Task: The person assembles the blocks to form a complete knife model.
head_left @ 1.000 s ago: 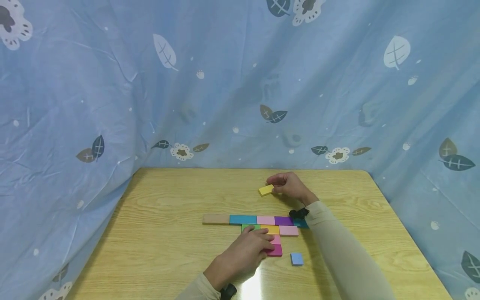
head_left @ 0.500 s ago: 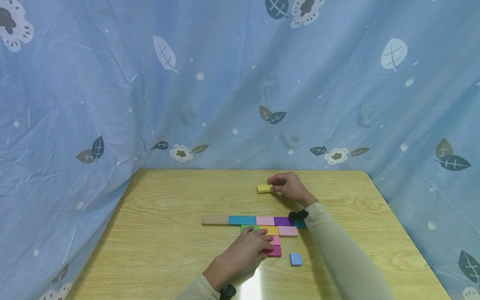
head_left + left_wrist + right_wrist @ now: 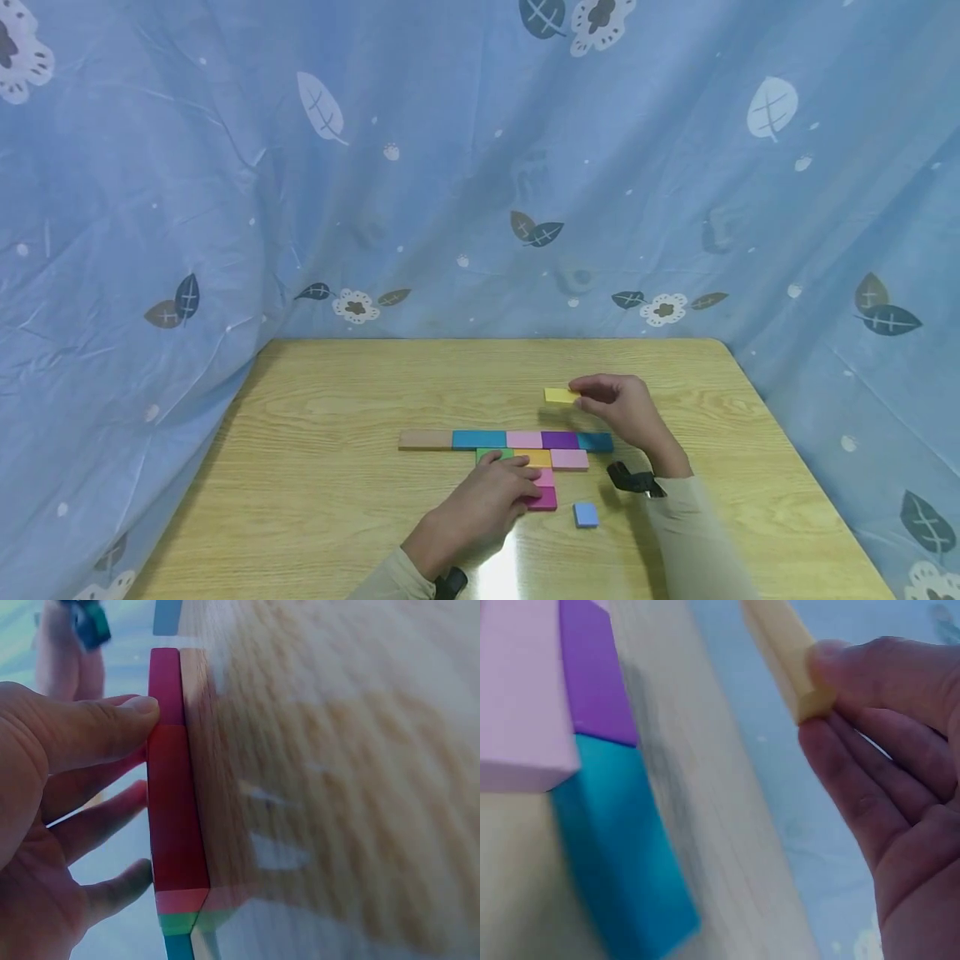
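My right hand (image 3: 622,408) pinches the end of a yellow block (image 3: 558,395) between thumb and fingertips, held above the table behind the block pattern. In the right wrist view the yellow block (image 3: 780,656) is off the surface. My left hand (image 3: 483,504) rests on the near part of the flat pattern, fingers spread over the green block (image 3: 486,455), orange block (image 3: 536,459) and magenta block (image 3: 543,501). The left wrist view shows its thumb against the near side of a red block (image 3: 176,802). My left hand hides some near blocks.
The pattern's far row runs from a tan block (image 3: 425,439) through blue, pink and purple to a teal block (image 3: 596,442). A light pink block (image 3: 569,460) ends the second row. A small blue square block (image 3: 586,514) lies apart on the wooden table (image 3: 315,500). A blue curtain (image 3: 450,167) hangs behind.
My right hand has come nearer and to the right with the yellow block, off the far part of the table. The teal block is now uncovered. My left hand stays in place.
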Action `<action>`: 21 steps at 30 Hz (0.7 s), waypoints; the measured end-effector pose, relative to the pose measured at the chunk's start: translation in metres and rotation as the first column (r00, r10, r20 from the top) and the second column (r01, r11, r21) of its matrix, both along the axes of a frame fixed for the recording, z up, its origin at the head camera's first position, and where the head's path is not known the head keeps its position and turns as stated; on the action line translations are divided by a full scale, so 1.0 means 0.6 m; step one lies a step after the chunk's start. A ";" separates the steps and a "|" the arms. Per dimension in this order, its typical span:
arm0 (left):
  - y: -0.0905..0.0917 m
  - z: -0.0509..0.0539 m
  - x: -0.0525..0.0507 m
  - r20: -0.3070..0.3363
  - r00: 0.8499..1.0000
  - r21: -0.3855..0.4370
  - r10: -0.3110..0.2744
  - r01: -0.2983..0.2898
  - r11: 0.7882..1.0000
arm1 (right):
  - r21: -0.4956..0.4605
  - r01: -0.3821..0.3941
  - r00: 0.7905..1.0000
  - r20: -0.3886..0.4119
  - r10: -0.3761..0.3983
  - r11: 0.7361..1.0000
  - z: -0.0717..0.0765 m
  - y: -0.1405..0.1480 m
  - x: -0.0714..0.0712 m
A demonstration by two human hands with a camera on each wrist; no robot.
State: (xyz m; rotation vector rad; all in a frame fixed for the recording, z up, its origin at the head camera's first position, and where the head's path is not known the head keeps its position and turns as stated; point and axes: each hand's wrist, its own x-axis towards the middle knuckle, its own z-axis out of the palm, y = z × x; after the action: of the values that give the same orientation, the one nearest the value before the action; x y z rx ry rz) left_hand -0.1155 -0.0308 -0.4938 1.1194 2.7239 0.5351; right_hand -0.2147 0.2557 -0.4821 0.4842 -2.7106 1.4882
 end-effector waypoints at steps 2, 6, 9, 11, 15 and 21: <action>0.000 -0.001 -0.001 -0.006 1.000 -0.001 -0.004 0.004 1.000 | 0.017 0.050 0.999 -0.012 -0.049 0.999 0.000 0.010 0.033; 0.000 -0.003 0.000 -0.007 1.000 0.007 -0.009 0.009 1.000 | 0.046 0.126 0.990 -0.065 -0.123 0.991 -0.001 0.030 0.092; -0.001 -0.003 0.000 0.006 1.000 0.011 -0.003 0.003 1.000 | 0.040 0.149 0.984 -0.109 -0.144 0.988 -0.002 0.044 0.126; -0.001 -0.003 0.001 0.008 1.000 0.005 -0.001 0.001 1.000 | 0.036 0.159 0.981 -0.121 -0.154 0.987 -0.004 0.052 0.143; -0.001 -0.003 0.001 0.000 1.000 -0.008 0.003 -0.003 1.000 | 0.027 0.176 0.979 -0.109 -0.172 0.984 -0.008 0.060 0.168; 0.000 -0.004 0.001 0.017 1.000 0.005 0.011 -0.011 1.000 | 0.035 0.174 0.983 -0.058 -0.172 0.984 -0.019 0.051 0.187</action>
State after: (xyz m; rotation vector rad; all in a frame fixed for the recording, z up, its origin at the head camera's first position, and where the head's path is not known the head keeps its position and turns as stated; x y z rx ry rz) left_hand -0.1149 -0.0305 -0.4961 1.0965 2.7177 0.5509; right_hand -0.1024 0.2863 -0.4937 0.2762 -2.6665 1.3604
